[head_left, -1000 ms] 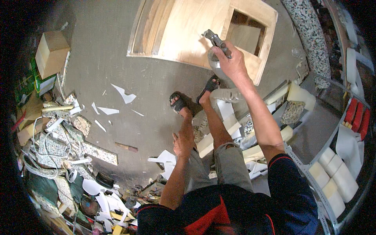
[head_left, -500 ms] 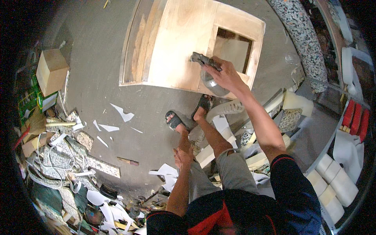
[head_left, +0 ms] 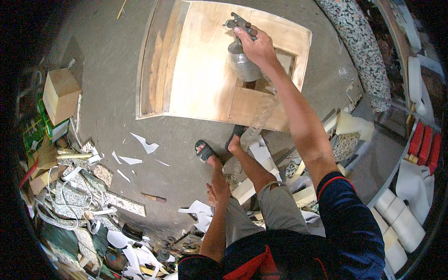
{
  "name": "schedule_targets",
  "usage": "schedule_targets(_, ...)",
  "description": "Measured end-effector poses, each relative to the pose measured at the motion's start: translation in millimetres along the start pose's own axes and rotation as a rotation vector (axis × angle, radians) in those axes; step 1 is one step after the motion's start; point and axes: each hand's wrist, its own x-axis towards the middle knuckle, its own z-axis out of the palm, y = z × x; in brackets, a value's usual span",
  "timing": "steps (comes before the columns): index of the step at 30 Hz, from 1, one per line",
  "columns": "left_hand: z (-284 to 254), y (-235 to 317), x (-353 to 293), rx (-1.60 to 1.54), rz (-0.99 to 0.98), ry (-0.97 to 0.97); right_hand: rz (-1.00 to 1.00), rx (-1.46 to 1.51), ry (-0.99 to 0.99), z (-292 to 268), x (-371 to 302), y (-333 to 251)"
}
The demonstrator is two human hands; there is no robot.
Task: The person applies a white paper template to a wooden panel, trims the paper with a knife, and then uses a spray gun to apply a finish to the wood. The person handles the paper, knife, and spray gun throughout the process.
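Observation:
My right hand (head_left: 257, 46) is closed around the handle of a spray gun (head_left: 239, 24), with its dull metal cup (head_left: 243, 65) hanging below the fingers. The gun is held above a plywood panel (head_left: 205, 60) lying ahead of my feet. The panel has a square opening (head_left: 285, 58) near its right end, partly behind the cup and my forearm, and darker slats (head_left: 156, 60) along its left side. A clear ribbed hose (head_left: 262, 114) runs down from beneath my right forearm. My left hand (head_left: 218, 192) rests by my left knee, fingers loosely spread, holding nothing.
Foam offcuts and coiled white cord (head_left: 70, 200) are heaped at left, below a wooden block (head_left: 61, 95). White scraps (head_left: 145, 143) and a flat brush (head_left: 154, 198) lie on the floor. A speckled foam roll (head_left: 357, 51), red-wrapped bundles (head_left: 422, 144) and white foam blocks (head_left: 396, 214) stand at right.
My right hand has moved up and slightly left with the spray gun, farther over the panel. The panel sits a little lower in view. My left hand stays by the knee.

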Motion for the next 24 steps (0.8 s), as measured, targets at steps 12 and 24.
schedule_targets(12, -36.5, 33.1, -13.0, 0.091, 0.042, 0.013, 0.238, 0.365, 0.167, -20.0, -0.4, 25.0)
schedule_targets(24, -37.1, 36.1, -5.2, 0.124, 0.152, 0.091, 0.353, 0.37, 0.202, -61.8, -19.3, 50.7)
